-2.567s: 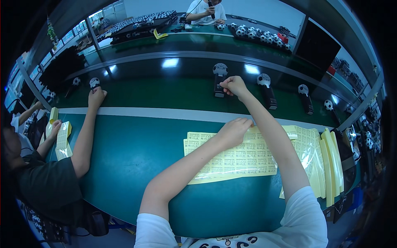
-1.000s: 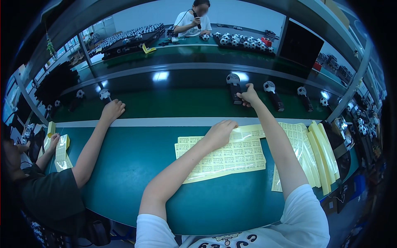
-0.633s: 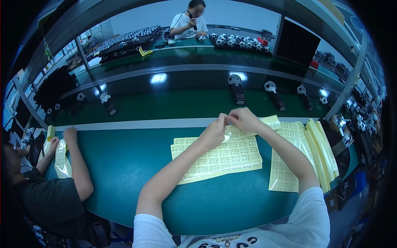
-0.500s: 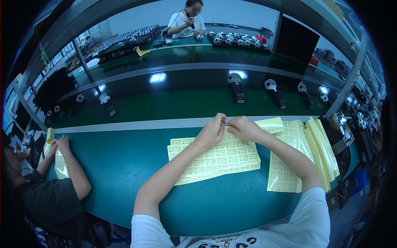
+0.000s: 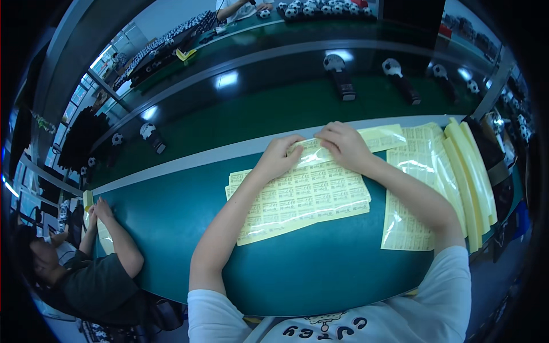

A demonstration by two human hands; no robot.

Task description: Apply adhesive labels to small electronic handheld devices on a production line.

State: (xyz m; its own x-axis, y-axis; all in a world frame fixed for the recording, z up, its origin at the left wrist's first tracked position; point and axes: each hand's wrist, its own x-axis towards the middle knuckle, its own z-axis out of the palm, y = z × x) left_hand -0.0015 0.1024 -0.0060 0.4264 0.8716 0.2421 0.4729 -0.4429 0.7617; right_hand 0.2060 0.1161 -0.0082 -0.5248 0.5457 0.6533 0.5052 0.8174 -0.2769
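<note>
A stack of yellow label sheets, printed in small rows, lies in front of me on the green tabletop. My left hand is closed on the far edge of the top sheet, thumb on the near side. A little to its right, my right hand grips the same edge with bent fingers. Between the two hands, a glossy strip of the sheet is raised and curled. From beneath my right hand a plain yellow strip extends to the right.
More label sheets lie to the right, beside curled yellow sheets. Beyond the pale ledge, a dark green conveyor carries football-topped black devices. At the left, a co-worker handles yellow sheets; another person's arm shows at the far bench.
My hands have moved apart along the sheet's far edge, from a close pinch around something small and pale. The edge between them now curls up. The whole view has tilted.
</note>
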